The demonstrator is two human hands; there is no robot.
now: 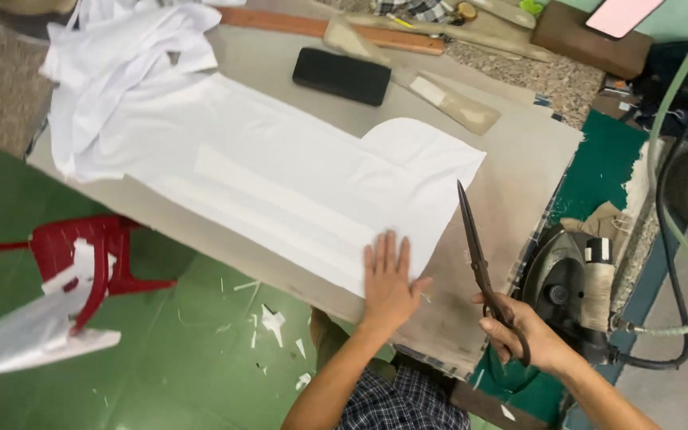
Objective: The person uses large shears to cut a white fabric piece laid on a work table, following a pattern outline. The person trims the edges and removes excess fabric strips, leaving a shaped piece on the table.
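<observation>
Now | left hand [388,279] lay flat, fingers spread, pinning cloth [296,183] at near edge | right hand [519,330] gripped shears [478,255], blades closed, pointing away | cloth edge just left of blades

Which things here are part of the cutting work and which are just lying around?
In use: left hand flat on the white fabric; right hand holding the scissors.
Lying about: black block, wooden ruler, iron, red plastic chair, fabric scraps on the floor.
</observation>
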